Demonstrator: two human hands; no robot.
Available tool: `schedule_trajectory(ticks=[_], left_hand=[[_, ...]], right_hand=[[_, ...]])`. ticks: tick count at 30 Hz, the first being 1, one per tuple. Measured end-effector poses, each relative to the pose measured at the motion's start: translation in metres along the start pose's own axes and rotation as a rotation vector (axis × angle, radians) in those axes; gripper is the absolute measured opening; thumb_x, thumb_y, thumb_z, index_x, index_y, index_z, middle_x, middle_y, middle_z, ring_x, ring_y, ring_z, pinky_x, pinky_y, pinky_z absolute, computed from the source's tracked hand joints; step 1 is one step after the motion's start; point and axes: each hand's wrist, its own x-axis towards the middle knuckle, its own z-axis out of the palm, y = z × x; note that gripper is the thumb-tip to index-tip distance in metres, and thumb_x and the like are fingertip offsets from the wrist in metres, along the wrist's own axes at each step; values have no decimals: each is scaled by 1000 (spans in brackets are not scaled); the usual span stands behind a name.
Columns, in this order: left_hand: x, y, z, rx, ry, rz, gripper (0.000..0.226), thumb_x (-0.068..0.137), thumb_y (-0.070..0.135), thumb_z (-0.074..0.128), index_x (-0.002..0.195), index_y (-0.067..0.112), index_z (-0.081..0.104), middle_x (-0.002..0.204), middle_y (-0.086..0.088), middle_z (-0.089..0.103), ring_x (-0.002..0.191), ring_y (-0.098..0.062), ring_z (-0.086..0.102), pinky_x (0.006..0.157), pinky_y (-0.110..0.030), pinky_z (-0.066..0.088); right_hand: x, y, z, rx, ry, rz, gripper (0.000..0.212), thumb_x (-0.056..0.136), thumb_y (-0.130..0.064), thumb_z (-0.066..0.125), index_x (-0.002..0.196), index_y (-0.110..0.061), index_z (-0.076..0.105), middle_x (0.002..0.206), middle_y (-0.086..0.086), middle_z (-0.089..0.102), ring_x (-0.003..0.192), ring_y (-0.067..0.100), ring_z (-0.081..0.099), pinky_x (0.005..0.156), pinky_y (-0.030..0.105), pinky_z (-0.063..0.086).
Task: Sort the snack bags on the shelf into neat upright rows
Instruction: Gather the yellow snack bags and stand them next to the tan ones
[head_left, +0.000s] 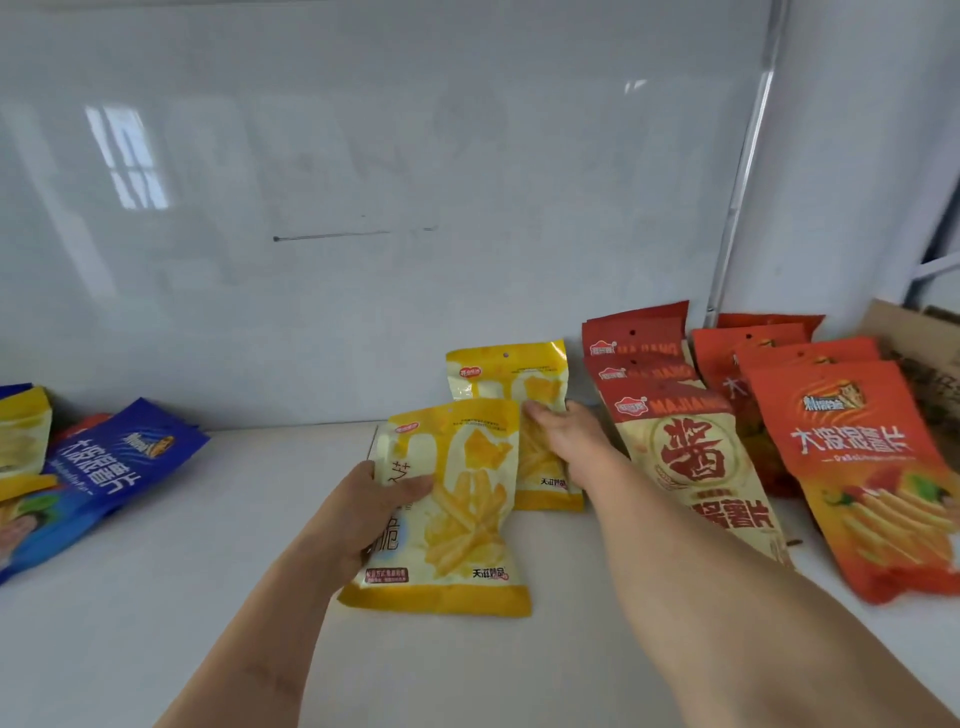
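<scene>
My left hand (363, 512) grips the left edge of a yellow snack bag (462, 514), which stands upright on the white shelf (208, 597). Behind it a second yellow bag (511, 382) leans against the back wall, and my right hand (566, 441) rests flat on its front with the fingers spread. To the right stands a row of red and cream bags (691, 452), then a row of orange bags (862, 467). At the far left a blue bag (111, 467) lies tilted among other loose yellow bags (21, 431).
A glossy white panel (363, 208) forms the back wall. A metal post (737, 208) runs up at the right rear corner. A cardboard box (914, 338) sits behind the orange bags at the far right.
</scene>
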Motion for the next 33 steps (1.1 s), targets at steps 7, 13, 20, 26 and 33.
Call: schedule_trajectory(ticks=[7, 13, 20, 26, 33], left_hand=[[16, 2, 37, 58, 144, 61, 42, 76, 29, 86, 106, 12, 61, 90, -9, 78, 78, -31, 77, 75, -53, 62], [31, 1, 70, 223, 257, 105, 40, 78, 42, 81, 101, 20, 56, 90, 0, 72, 78, -20, 71, 62, -32, 54], [43, 0, 88, 285, 334, 152, 42, 80, 46, 77, 101, 20, 52, 92, 2, 69, 83, -20, 68, 78, -41, 57], [53, -1, 90, 321, 344, 173, 47, 80, 49, 76, 107, 15, 56, 109, -3, 62, 98, -26, 64, 89, -46, 54], [62, -1, 94, 317, 341, 155, 44, 82, 50, 74, 105, 18, 54, 102, 0, 67, 96, -25, 65, 87, -45, 55]], right_hand=[[5, -15, -3, -75, 61, 106, 94, 77, -90, 26, 137, -22, 54, 105, -6, 58, 104, 17, 45, 82, 41, 51], [8, -20, -3, -214, 35, 136, 105, 78, -90, 21, 147, -14, 42, 132, 6, 58, 108, 26, 58, 81, 38, 42], [14, -3, 5, -275, 38, -4, 78, 89, -73, 44, 135, -10, 46, 122, 6, 60, 99, 25, 57, 74, 33, 39], [28, 1, 11, -233, 43, -47, 58, 90, -60, 58, 122, -11, 54, 117, 5, 63, 94, 22, 54, 82, 33, 43], [32, 0, 13, -298, 93, -44, 44, 93, -55, 57, 106, -15, 50, 100, 2, 58, 88, 21, 52, 78, 32, 39]])
